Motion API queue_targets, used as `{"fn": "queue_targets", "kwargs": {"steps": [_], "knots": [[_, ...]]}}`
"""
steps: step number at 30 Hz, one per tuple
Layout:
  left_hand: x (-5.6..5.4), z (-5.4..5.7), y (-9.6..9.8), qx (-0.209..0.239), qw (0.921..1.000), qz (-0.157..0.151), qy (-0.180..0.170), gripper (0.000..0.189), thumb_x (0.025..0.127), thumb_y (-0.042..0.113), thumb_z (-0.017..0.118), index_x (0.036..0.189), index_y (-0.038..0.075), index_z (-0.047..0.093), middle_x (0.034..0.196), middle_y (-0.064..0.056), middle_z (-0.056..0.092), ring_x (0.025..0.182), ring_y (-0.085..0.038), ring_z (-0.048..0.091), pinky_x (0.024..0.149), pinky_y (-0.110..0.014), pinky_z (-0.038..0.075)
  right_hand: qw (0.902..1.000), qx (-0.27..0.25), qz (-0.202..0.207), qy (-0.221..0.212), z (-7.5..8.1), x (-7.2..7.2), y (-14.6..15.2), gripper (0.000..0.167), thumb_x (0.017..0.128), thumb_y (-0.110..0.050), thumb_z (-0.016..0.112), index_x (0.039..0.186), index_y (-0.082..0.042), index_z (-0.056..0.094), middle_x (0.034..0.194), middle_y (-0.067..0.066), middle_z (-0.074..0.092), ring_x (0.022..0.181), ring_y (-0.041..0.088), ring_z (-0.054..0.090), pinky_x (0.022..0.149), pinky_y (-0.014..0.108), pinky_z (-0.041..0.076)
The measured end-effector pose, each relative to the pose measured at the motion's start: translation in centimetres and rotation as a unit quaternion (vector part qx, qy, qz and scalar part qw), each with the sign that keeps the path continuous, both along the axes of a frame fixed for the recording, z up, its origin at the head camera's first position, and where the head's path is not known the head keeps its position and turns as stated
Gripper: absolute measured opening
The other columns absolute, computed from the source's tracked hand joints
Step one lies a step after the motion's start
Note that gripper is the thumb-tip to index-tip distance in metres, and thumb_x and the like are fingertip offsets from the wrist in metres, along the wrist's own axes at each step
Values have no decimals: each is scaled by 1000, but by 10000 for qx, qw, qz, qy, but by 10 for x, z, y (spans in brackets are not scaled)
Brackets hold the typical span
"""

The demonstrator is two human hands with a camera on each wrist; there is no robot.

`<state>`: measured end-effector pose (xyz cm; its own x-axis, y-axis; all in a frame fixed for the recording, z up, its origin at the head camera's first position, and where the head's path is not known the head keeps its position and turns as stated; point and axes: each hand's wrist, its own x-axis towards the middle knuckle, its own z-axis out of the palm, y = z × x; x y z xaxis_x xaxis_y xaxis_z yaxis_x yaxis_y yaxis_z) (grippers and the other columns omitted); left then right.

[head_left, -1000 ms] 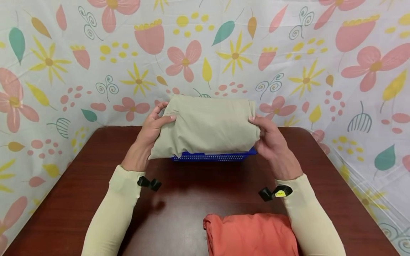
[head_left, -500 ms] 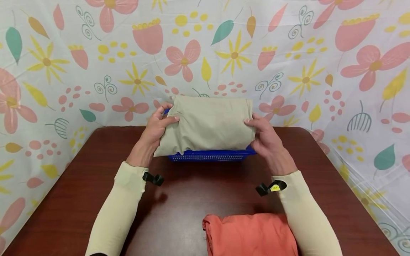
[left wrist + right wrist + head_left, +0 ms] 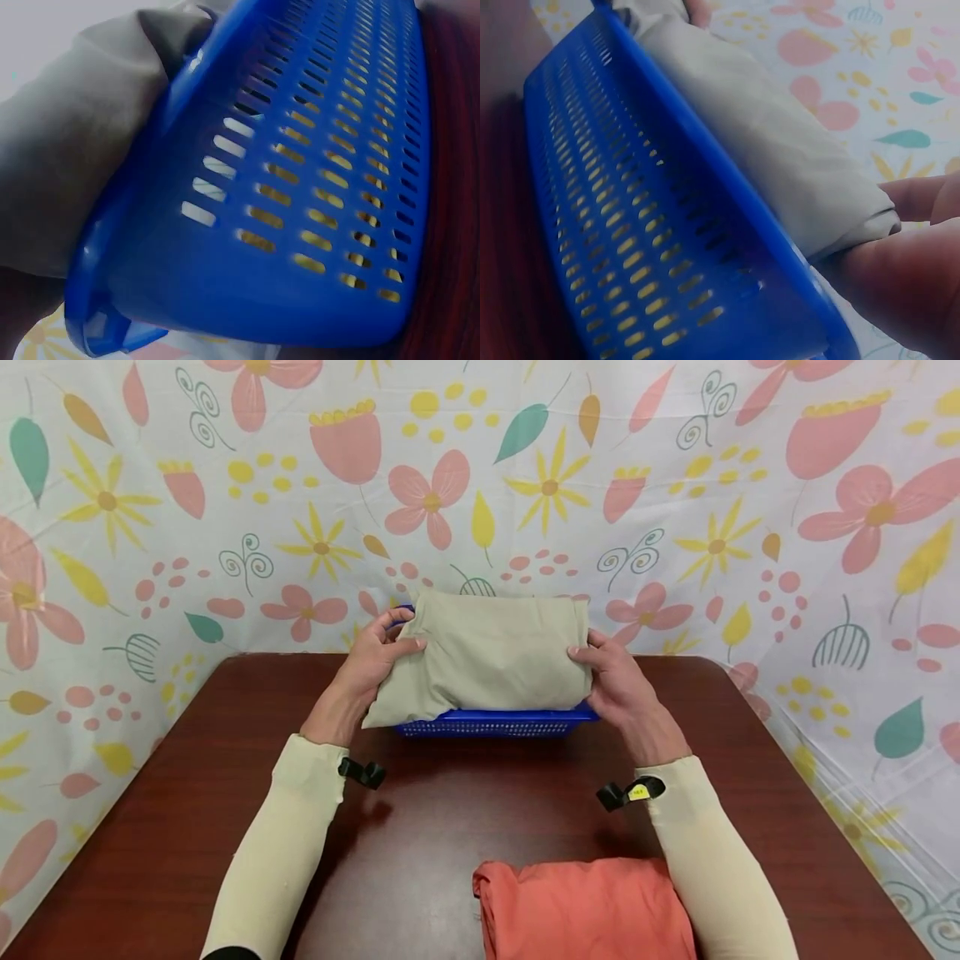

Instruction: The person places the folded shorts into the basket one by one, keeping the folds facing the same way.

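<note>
A folded grey-green cloth garment (image 3: 502, 652) is held over the blue plastic basket (image 3: 495, 727), its lower edge hanging by the front rim in the head view. My left hand (image 3: 367, 660) grips its left end, thumb on the face turned to me, where a loose corner droops. At the opposite end my right hand (image 3: 622, 685) pinches the cloth, thumb in front and fingers behind. Both wrist views show the garment (image 3: 780, 150) bulging above the rim of the basket (image 3: 262, 292). Something yellow shows through the basket's slots; its kind cannot be told.
A folded orange-red garment (image 3: 585, 910) lies on the dark wooden table (image 3: 420, 827) near the front edge, beside my right forearm. Behind the table hangs a white curtain (image 3: 480, 435) printed with flowers and leaves.
Both hands have come slightly closer together, and the garment has drifted a little lower over the basket. More of the basket's front rim shows beneath it. The orange-red garment stays put.
</note>
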<state>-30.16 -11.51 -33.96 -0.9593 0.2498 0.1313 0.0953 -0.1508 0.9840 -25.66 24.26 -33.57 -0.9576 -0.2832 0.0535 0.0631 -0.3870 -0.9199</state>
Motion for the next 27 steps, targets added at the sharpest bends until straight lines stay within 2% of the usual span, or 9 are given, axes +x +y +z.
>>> {"fn": "queue_targets", "kwargs": {"steps": [10,18,24,27], "knots": [[-6,-8,-5,-373,9985,-138,-378,29,103,6,68,128,15,55,124,-4,57,99,-20,63,79,-28,56,9978,629,-121,-163,-5,-3,0,61,111,-5,50,168,-16,29,153,8,47,131,22,51,100,29,55],[-6,-7,-5,-591,9951,-162,-780,24,105,18,66,127,14,59,124,-3,56,91,-15,64,80,-27,54,9898,1401,-245,-41,-6,-5,-2,65,109,-3,51,168,-15,27,156,11,47,129,25,53,100,30,54],[-5,-6,-4,-693,9940,-217,-813,24,106,17,62,129,12,59,135,-4,51,93,-14,62,81,-26,53,9865,1616,-232,-146,-5,-4,-3,64,108,-1,49,167,-11,26,157,12,47,131,28,52,103,33,52],[-5,-6,-4,-681,9942,-205,-807,21,106,16,62,127,12,60,137,-4,49,94,-15,62,81,-26,53,9866,1607,-210,-168,-6,-5,-4,64,108,1,47,167,-10,25,158,13,46,132,29,51,110,39,50]]}}
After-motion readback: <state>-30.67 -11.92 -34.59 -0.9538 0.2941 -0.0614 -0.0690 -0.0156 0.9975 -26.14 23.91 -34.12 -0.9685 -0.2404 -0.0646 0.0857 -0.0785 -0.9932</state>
